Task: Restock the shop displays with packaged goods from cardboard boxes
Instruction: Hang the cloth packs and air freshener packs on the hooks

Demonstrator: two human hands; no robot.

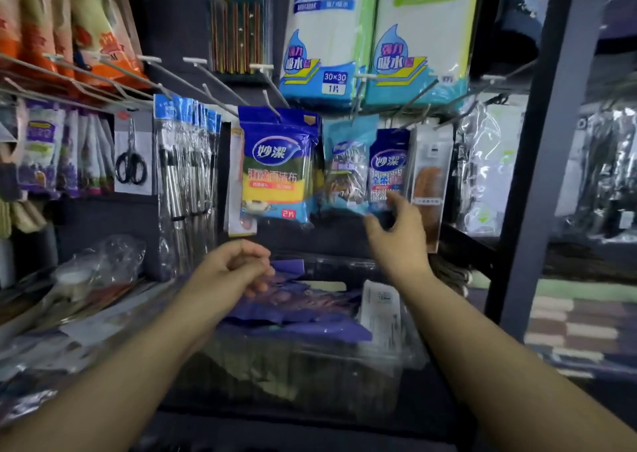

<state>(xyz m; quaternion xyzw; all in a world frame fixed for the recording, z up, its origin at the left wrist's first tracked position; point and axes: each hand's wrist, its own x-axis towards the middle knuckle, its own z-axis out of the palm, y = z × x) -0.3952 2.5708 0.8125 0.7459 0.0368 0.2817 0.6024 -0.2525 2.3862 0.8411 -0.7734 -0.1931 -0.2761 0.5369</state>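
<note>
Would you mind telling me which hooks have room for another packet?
The long hooks above the blue-topped utensil packs look bare along their length. The hook holding the blue sponge packet has little room. Right of it, the packets by the right hand overlap tightly.

Head cam, fwd-down, close to pegboard [193, 210]

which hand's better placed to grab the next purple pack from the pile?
Probably left. The left hand hovers right over the purple packs, fingers loosely curled, apparently empty. The right hand is up at the dark blue hanging pack.
</note>
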